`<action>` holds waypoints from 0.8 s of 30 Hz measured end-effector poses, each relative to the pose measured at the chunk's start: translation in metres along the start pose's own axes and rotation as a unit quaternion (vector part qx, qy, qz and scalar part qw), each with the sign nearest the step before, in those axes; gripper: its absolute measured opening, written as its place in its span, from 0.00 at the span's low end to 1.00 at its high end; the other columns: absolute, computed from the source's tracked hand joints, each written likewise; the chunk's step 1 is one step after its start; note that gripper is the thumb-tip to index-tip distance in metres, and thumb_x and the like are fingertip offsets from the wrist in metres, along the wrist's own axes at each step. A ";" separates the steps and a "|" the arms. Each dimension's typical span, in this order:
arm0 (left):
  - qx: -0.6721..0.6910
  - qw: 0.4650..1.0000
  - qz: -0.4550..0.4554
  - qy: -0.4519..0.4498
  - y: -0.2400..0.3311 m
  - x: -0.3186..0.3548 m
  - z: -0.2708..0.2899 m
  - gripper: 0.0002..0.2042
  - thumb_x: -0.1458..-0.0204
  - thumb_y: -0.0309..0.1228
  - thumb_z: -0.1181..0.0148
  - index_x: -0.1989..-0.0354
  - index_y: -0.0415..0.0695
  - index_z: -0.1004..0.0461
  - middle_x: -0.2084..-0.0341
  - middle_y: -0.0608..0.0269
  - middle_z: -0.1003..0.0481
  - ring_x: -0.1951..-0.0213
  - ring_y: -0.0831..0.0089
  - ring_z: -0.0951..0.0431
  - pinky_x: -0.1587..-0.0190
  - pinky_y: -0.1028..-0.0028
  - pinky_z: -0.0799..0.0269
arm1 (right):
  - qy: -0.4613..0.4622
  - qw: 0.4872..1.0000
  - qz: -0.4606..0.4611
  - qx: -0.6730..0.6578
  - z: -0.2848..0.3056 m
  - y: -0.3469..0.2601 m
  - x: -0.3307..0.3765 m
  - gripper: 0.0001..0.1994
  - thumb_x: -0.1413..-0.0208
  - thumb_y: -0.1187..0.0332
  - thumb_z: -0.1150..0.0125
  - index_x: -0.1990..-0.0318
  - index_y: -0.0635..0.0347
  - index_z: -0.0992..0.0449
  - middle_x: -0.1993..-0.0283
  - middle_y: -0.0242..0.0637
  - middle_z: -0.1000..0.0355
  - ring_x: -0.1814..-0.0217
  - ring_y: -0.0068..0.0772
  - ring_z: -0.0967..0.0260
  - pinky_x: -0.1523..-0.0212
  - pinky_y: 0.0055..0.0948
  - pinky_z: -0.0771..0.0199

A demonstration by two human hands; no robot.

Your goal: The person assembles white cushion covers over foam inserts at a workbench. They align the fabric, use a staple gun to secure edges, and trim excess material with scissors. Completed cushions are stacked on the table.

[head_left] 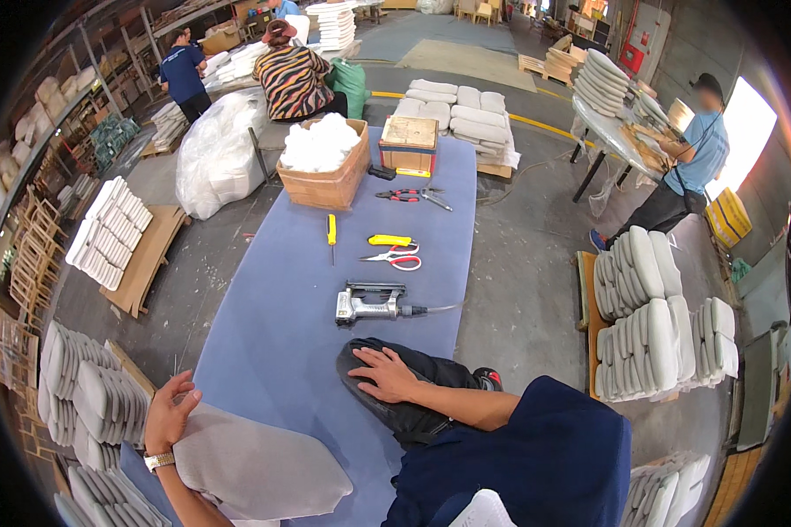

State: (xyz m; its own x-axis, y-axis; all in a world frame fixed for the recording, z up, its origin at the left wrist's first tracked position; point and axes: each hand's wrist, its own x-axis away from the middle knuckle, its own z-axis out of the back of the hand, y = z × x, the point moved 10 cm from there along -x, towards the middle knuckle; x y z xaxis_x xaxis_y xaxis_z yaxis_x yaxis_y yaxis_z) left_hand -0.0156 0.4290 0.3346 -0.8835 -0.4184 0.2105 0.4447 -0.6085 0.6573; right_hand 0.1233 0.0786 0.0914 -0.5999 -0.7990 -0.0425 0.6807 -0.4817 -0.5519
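From where I stand, the grey pad (pixel 259 465) lies at the near end of the blue counter (pixel 272 307), over by its left edge. The left hand (pixel 172 413), with a watch (pixel 160 460) at its wrist, is just beside the pad's upper left side; its fingers are loosely bent and spread, holding nothing that I can make out. I can't tell whether it touches the pad. The right hand (pixel 384 375) rests spread and relaxed on the person's dark-clothed knee (pixel 358 356), clasping nothing.

I'd judge the pad light and soft-faced, with enough body to keep its rounded shape, not slippery and hardly fragile, though the cloth could crease or snag. Two hands on opposite sides, palms flat under the rim, ought to suit it better than a pinch on the cover.

Counting what's out: one pad by the left hand, one staple gun (pixel 369 304) mid-counter with its hose running to the right edge, one pair of scissors (pixel 402 257), one yellow-handled knife (pixel 391 240) and one screwdriver (pixel 331 230) nearer the left edge. Farther up are one pair of red-and-black pliers (pixel 398 195) and one silvery tool (pixel 437 200) beside it. At the far end stand two boxes: an open carton (pixel 323 186) heaped with white stuffing (pixel 319 143) at the left corner, and a smaller box (pixel 408 147) to its right.
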 end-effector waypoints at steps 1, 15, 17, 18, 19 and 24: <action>0.004 1.000 -0.004 0.001 0.002 0.000 0.000 0.29 0.45 0.37 0.31 0.35 0.40 0.28 0.50 0.48 0.20 0.48 0.63 0.20 0.44 0.66 0.26 | -0.003 1.000 -0.003 0.002 0.001 0.000 0.000 0.21 0.34 0.53 0.42 0.36 0.39 0.26 0.20 0.37 0.49 0.17 0.41 0.56 0.23 0.60 0.55; -0.008 1.000 0.011 -0.001 0.015 0.003 -0.001 0.29 0.45 0.37 0.30 0.35 0.40 0.28 0.49 0.47 0.20 0.48 0.63 0.20 0.45 0.66 0.26 | -0.004 1.000 0.003 0.019 0.000 0.002 -0.001 0.21 0.34 0.52 0.44 0.35 0.37 0.27 0.20 0.38 0.49 0.17 0.42 0.55 0.24 0.60 0.54; -0.004 1.000 0.018 -0.001 0.016 0.005 -0.001 0.29 0.45 0.37 0.30 0.35 0.40 0.28 0.49 0.48 0.20 0.48 0.63 0.20 0.45 0.66 0.26 | -0.007 1.000 0.003 0.020 0.000 0.002 -0.002 0.21 0.33 0.52 0.44 0.35 0.37 0.27 0.20 0.38 0.49 0.17 0.42 0.55 0.24 0.60 0.54; 0.001 1.000 0.020 0.000 0.015 0.005 -0.002 0.29 0.45 0.37 0.30 0.35 0.40 0.28 0.49 0.48 0.20 0.48 0.63 0.20 0.45 0.66 0.26 | -0.008 1.000 0.004 0.020 -0.001 0.002 -0.002 0.21 0.33 0.52 0.44 0.34 0.37 0.27 0.20 0.38 0.49 0.17 0.42 0.56 0.24 0.60 0.54; 0.005 1.000 0.023 0.000 0.015 0.006 -0.002 0.30 0.45 0.37 0.30 0.35 0.40 0.28 0.49 0.48 0.20 0.48 0.63 0.20 0.45 0.66 0.26 | -0.009 1.000 0.005 0.021 0.000 0.002 -0.002 0.21 0.33 0.52 0.44 0.34 0.37 0.27 0.19 0.39 0.49 0.17 0.42 0.56 0.24 0.60 0.54; -0.006 1.000 0.009 0.003 0.019 0.007 -0.002 0.30 0.45 0.37 0.30 0.35 0.40 0.28 0.49 0.47 0.20 0.48 0.63 0.20 0.45 0.67 0.26 | -0.012 1.000 -0.003 0.011 0.000 0.003 -0.002 0.21 0.34 0.52 0.43 0.35 0.37 0.26 0.20 0.36 0.48 0.16 0.41 0.57 0.22 0.58 0.57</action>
State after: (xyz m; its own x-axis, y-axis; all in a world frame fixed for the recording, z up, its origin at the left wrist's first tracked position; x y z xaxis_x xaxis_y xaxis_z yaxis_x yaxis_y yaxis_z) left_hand -0.0132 0.4135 0.3471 -0.8746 -0.4331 0.2179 0.4622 -0.6091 0.6444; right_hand 0.1265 0.0787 0.0900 -0.5940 -0.8042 -0.0193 0.6864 -0.4942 -0.5336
